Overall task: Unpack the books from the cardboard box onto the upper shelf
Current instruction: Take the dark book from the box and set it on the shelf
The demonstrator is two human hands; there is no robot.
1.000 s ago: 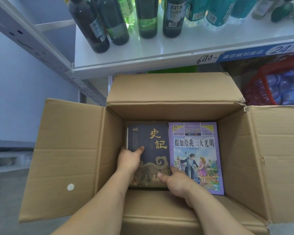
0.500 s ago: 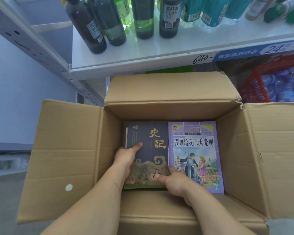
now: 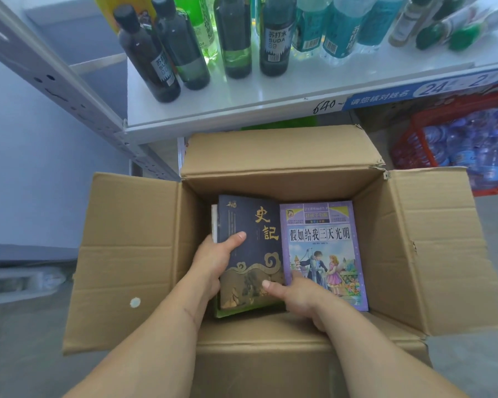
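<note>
Gripping the dark book from both sides, the left hand has its grip clamped on the book's left edge with the thumb laid across the cover, and the right hand has its grip clamped on the near right corner, thumb on top. That book lies in the left half of the open cardboard box, on top of other volumes whose edges show beneath it at the left and near sides. Just beside it on the right, touching along the spine edge, lies a purple children's book flat and face up. All four box flaps are folded outward. Beyond the far flap a white shelf carries upright dark bottles and teal-labelled clear bottles. At the far right, a red crate holds packed water bottles.
</note>
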